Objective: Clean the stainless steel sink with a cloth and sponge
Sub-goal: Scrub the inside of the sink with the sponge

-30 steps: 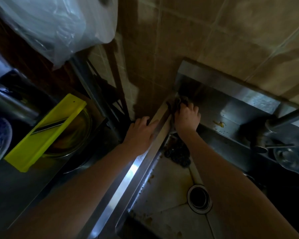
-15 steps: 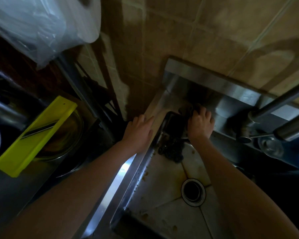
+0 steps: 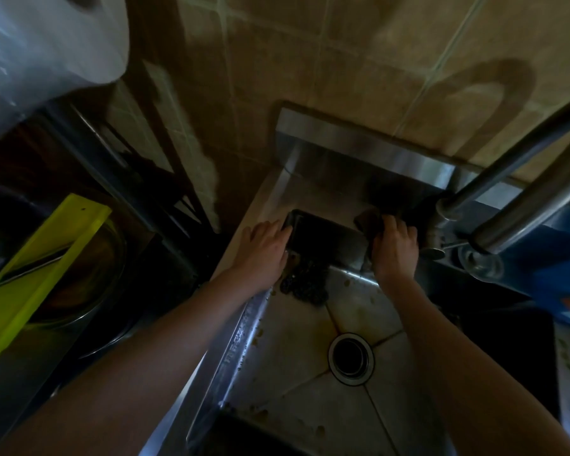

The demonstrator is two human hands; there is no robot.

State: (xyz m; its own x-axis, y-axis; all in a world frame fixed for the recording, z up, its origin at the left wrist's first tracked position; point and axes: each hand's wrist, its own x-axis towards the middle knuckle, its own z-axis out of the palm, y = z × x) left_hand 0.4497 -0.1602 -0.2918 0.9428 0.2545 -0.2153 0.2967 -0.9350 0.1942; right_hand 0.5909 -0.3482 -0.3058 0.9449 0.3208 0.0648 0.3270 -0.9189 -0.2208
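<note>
The person is leaning over the stainless steel sink [image 3: 290, 343], which is sitting against a tiled wall [image 3: 326, 60] in dim light. The left hand [image 3: 265, 248] is lying flat on the sink's left rim near the back left corner. Its fingers are straight and relaxed and are grasping nothing, with the fingertips reaching the edge of the basin. The right hand [image 3: 394, 248] is pressing down on the back ledge of the sink, just beside the base of the faucet [image 3: 514, 189]. Its fingers are curling over a dark cloth [image 3: 366, 222], and a brownish fold of it is showing past the fingertips. In this light it is hard to tell whether a sponge is bundled in with it.

Inside the basin, a dark lumpy clump [image 3: 305, 286] is lying against the back wall between the two wrists; what it is made of cannot be told. The round drain [image 3: 351, 357] is sitting in the middle of the basin floor, and brown specks are dotting the steel around it and along the near edge. The faucet's steel pipes are crossing the upper right of the view.

To the left of the sink, a yellow slicer [image 3: 40, 274] is resting across a glass bowl [image 3: 109, 258]. Above them, a plastic-wrapped roll [image 3: 46, 44] is filling the top left corner. Something blue [image 3: 560, 258] is sitting at the right edge, behind the faucet.
</note>
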